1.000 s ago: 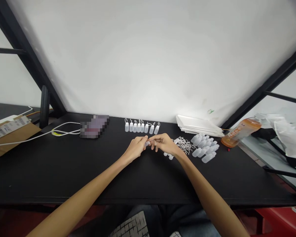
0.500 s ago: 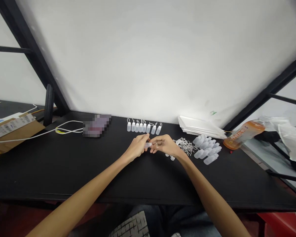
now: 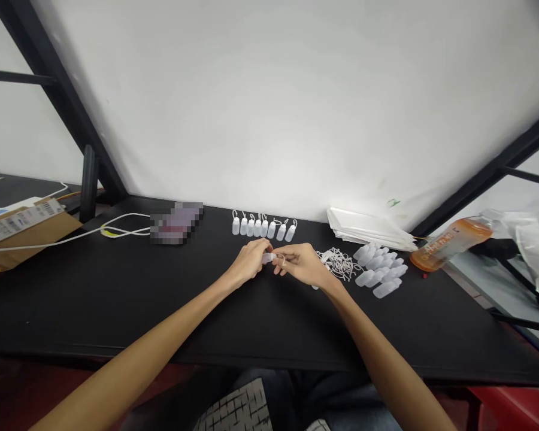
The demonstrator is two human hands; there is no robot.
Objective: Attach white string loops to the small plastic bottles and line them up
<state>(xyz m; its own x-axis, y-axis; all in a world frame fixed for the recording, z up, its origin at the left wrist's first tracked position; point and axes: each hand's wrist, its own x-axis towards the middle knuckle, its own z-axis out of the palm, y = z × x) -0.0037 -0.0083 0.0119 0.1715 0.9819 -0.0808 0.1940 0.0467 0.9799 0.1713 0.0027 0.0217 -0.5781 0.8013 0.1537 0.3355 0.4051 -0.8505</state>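
Observation:
My left hand is closed around a small translucent squeeze bottle, which lies sideways with its neck pointing right. The fingers of my right hand pinch at the bottle's white cap, from which a thin curled white tube or cord comes out. Just right of that hand lies a pile of thin white loops. Beyond it, several small translucent bottles lie in rows. Behind my hands stands a row of several capped bottles, each with a white curl on top.
A stack of white sheets lies against the wall. An orange drink bottle leans at the right edge of the black table. At left are a blurred-out phone-like object, a white cable and a cardboard box.
My hands stay together on the bottle, with only a slight shift of the fingers at the cap. The view has moved a little.

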